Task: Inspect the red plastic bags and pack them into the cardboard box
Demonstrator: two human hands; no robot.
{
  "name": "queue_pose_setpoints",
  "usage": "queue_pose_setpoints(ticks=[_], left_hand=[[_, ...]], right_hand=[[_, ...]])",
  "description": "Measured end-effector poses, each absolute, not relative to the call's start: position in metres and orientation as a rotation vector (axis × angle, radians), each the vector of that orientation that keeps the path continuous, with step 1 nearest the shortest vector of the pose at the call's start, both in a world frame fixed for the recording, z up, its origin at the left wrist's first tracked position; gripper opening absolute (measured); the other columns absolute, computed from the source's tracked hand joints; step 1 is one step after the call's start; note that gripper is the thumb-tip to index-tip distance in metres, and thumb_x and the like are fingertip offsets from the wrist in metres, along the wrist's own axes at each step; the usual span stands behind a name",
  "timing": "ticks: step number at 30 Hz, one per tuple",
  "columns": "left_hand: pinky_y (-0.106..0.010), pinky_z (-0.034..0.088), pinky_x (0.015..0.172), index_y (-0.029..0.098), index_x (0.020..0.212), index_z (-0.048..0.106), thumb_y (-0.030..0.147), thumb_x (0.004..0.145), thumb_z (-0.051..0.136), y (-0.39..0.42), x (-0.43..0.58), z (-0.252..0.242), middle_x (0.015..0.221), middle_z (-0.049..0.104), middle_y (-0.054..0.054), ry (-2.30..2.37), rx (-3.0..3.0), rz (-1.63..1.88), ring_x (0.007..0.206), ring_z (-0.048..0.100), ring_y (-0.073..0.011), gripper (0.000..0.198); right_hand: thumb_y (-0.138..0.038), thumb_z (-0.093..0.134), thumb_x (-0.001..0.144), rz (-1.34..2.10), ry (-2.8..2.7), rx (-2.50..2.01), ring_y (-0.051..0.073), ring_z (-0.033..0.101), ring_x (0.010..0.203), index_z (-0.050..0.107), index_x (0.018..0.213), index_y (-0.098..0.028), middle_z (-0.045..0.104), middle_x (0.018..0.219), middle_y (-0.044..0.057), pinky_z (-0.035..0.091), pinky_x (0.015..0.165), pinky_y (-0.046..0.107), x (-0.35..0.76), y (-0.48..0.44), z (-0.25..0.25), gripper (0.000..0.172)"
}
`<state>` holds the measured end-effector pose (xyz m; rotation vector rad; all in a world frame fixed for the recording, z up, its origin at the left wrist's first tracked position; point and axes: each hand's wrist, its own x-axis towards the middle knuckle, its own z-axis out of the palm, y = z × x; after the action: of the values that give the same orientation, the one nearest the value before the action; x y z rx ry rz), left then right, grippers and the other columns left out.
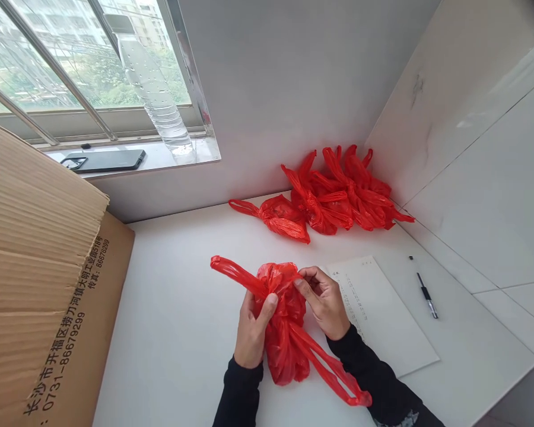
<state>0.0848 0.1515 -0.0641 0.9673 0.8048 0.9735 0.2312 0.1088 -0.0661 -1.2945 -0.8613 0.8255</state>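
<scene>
A red plastic bag lies on the white table in front of me, gathered around contents I cannot make out. One of its handle loops stretches to the upper left, the other to the lower right. My left hand grips the bag's left side near the gathered middle, thumb on top. At the upper right of the bag, my right hand pinches its plastic between thumb and fingers. The fingertips of both hands are partly hidden by the plastic.
Several knotted red bags sit along the wall. A written sheet, a pen and its cap lie to the right. A cardboard box stands left. The windowsill holds a phone and a water bottle.
</scene>
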Motion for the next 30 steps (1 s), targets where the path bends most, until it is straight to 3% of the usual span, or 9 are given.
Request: queue_pose_setpoints(ticks=[5,10,16,19,25,30], left_hand=[[-0.042,0.051,0.091,0.016,0.11,0.064,0.043,0.084,0.07,0.155,0.085,-0.069,0.109,0.072,-0.01,0.893,0.924,0.983,0.106,0.067,-0.031,0.038],[-0.045,0.051,0.093,0.016,0.113,0.067,0.05,0.088,0.061,0.156,0.082,-0.066,0.109,0.073,-0.011,0.797,0.83,0.955,0.108,0.066,-0.0335,0.042],[-0.04,0.05,0.095,0.021,0.116,0.066,0.028,0.082,0.071,0.157,0.08,-0.067,0.114,0.072,-0.008,0.693,0.849,0.912,0.109,0.066,-0.0296,0.035],[-0.039,0.052,0.091,0.021,0.121,0.063,0.031,0.083,0.072,0.159,0.078,-0.073,0.117,0.07,-0.009,0.708,0.847,0.96,0.104,0.067,-0.0279,0.04],[-0.04,0.051,0.092,0.022,0.118,0.064,0.04,0.089,0.065,0.161,0.073,-0.067,0.118,0.069,-0.01,0.719,0.871,0.876,0.11,0.063,-0.0296,0.035],[-0.042,0.046,0.102,0.026,0.136,0.052,0.037,0.083,0.072,0.16,0.074,-0.057,0.137,0.057,-0.012,0.558,1.129,0.746,0.124,0.054,-0.0321,0.057]], right_hand=[[-0.044,0.067,0.089,0.951,-0.924,-1.225,0.02,0.059,0.086,0.061,0.104,-0.024,0.063,0.095,0.003,0.048,0.076,0.031,0.228,0.107,-0.062,0.026],[-0.044,0.065,0.091,0.902,-0.889,-1.259,0.017,0.055,0.073,0.06,0.094,-0.023,0.06,0.084,0.0,0.045,0.068,0.029,0.228,0.109,-0.067,0.022],[-0.043,0.06,0.095,0.89,-0.856,-1.212,0.019,0.059,0.088,0.059,0.107,-0.024,0.062,0.097,0.002,0.047,0.079,0.031,0.229,0.11,-0.065,0.023],[-0.041,0.065,0.092,0.963,-0.896,-1.186,0.02,0.059,0.095,0.055,0.12,-0.027,0.063,0.108,0.003,0.048,0.084,0.032,0.227,0.11,-0.062,0.033],[-0.041,0.068,0.091,0.955,-0.841,-1.137,0.018,0.059,0.08,0.061,0.093,-0.021,0.065,0.089,0.001,0.047,0.075,0.03,0.228,0.112,-0.062,0.021],[-0.041,0.064,0.094,0.853,-0.725,-1.125,0.017,0.059,0.082,0.06,0.093,-0.021,0.066,0.088,0.001,0.046,0.075,0.028,0.232,0.114,-0.063,0.02]])
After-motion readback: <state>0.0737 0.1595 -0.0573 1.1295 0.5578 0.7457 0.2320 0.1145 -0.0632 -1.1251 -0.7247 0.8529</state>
